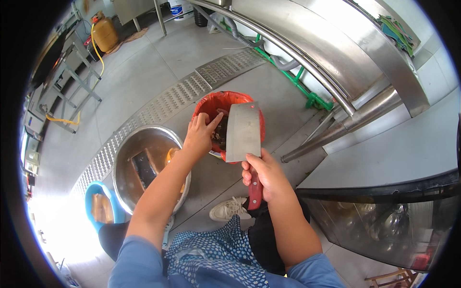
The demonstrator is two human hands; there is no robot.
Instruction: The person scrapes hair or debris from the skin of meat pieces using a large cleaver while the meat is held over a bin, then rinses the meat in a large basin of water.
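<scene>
My right hand [264, 172] grips the red riveted handle of a broad cleaver [244, 131], its blade pointing away from me over a bin with a red plastic liner [205, 99]. Beside the blade, my left hand [201, 135] reaches over the bin's left side, with index finger and thumb extended near a small scrap; whether it pinches anything is unclear. Dark waste lies in the bin. To the left, a large steel basin [120, 154] holds brownish liquid, a dark slab-like piece [144, 169] and an orange item [172, 154] partly behind my left forearm.
A blue basin [90, 194] with light brown pieces stands at the lower left. A perforated metal drain cover [180, 90] crosses the floor. Steel counter legs, green pipes [295, 82] and a glass-fronted cabinet [378, 219] are on the right. A gas cylinder [105, 34] stands far left.
</scene>
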